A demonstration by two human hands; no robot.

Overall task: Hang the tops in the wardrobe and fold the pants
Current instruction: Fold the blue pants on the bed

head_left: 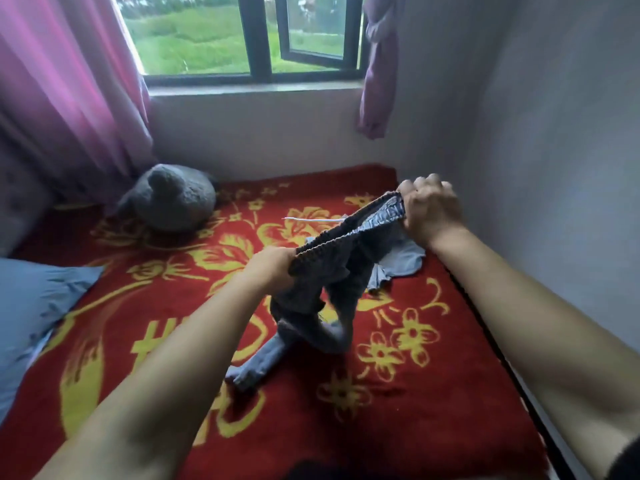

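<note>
A pair of grey-blue denim pants (332, 289) hangs above the bed, held by its dark ribbed waistband. My left hand (268, 268) grips the waistband's near end. My right hand (431, 211) grips the far end, higher and closer to the wall. The legs droop twisted, and their ends rest on the red blanket (433, 393). A light blue garment (403, 259) lies crumpled on the blanket behind the pants, under my right hand. A white cord (311, 220) lies beside it.
A grey plush toy (171, 197) sits at the bed's far left corner below the window (256, 36). A blue pillow (38, 306) lies at the left. Pink curtains (65, 91) hang at the left. A grey wall (554, 168) borders the bed on the right.
</note>
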